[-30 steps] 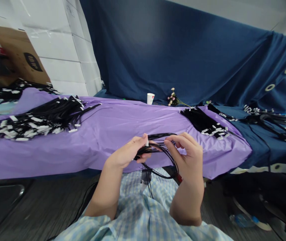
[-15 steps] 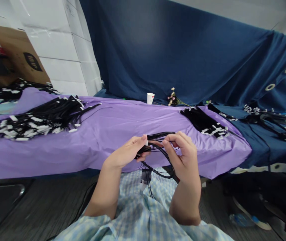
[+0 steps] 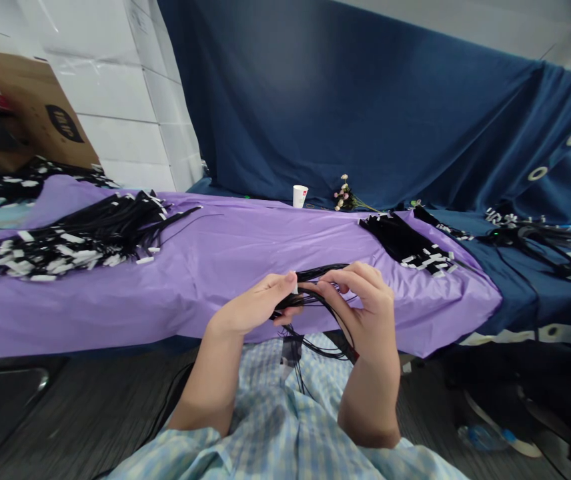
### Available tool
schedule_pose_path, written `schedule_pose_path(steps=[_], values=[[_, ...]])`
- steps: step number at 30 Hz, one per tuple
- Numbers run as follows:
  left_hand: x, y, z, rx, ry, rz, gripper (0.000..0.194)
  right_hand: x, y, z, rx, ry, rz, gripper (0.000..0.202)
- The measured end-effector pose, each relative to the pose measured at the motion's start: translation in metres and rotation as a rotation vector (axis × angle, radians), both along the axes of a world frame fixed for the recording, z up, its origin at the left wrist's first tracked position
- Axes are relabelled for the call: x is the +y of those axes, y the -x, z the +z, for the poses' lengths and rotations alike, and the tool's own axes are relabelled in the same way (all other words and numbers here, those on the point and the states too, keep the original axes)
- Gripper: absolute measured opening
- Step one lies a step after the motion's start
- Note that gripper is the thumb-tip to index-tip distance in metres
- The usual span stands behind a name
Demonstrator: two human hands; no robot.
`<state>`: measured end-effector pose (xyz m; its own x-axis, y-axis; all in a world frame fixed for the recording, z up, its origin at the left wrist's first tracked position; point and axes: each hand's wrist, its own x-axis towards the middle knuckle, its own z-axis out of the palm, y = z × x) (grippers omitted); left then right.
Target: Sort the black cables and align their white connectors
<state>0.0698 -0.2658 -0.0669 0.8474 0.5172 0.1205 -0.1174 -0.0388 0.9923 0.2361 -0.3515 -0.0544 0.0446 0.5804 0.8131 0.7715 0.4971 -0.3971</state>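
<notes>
A looped bundle of thin black cords hangs between my hands above the near edge of the purple cloth, its loose strands trailing down toward my lap. My left hand is closed around the bundle's left end, where a small white piece shows beside the thumb. On the other side my right hand has thumb and fingers pinched on the cords near the top of the loop. The fingertips partly hide what they grip.
Purple cloth covers the table. A pile of black cords with white tags lies left, a smaller tagged bundle right. Toward the back stand a paper cup and small flowers. More black straps lie far right.
My right fingertips have shifted slightly left along the cords, closer to my left hand. My left hand stays nearly in place, still gripping the bundle.
</notes>
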Motion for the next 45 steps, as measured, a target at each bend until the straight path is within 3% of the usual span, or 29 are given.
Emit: schedule_pose_path(steps=[13, 15, 17, 20, 23, 26, 28, 32, 35, 40, 45], values=[[0.0, -0.005, -0.001, -0.005, 0.005, -0.025, 0.059, 0.002, -0.002, 0.001, -0.008, 0.026, 0.007, 0.006], [0.0, -0.006, -0.001, -0.014, 0.033, 0.01, 0.061, 0.004, -0.003, 0.0, 0.057, 0.024, 0.034, 0.001], [0.0, -0.007, 0.0, -0.056, 0.068, 0.049, 0.061, 0.007, -0.006, -0.002, 0.15, -0.016, 0.037, 0.014], [0.0, -0.006, 0.004, -0.175, 0.157, 0.116, 0.063, 0.011, -0.012, -0.009, 0.38, -0.12, -0.08, 0.036], [-0.004, -0.008, 0.009, -0.297, 0.226, 0.171, 0.064, 0.013, -0.018, -0.014, 0.511, -0.014, -0.128, 0.03], [-0.008, -0.01, 0.013, -0.391, 0.238, 0.209, 0.062, 0.011, -0.015, -0.012, 0.393, 0.239, 0.065, 0.015], [-0.009, -0.012, 0.013, -0.445, 0.233, 0.253, 0.061, 0.01, -0.007, -0.009, 0.319, 0.323, 0.208, 0.013], [-0.009, -0.014, 0.013, -0.519, 0.234, 0.324, 0.063, 0.012, 0.009, -0.007, 0.276, 0.236, 0.359, 0.009], [-0.01, -0.014, 0.012, -0.536, 0.282, 0.304, 0.064, 0.016, 0.015, -0.009, 0.272, 0.183, 0.402, 0.006], [-0.011, -0.016, 0.009, -0.535, 0.284, 0.308, 0.07, 0.015, 0.017, -0.01, 0.304, 0.263, 0.42, 0.005], [-0.012, -0.018, 0.007, -0.554, 0.292, 0.326, 0.067, 0.014, 0.016, -0.011, 0.316, 0.281, 0.537, 0.006]])
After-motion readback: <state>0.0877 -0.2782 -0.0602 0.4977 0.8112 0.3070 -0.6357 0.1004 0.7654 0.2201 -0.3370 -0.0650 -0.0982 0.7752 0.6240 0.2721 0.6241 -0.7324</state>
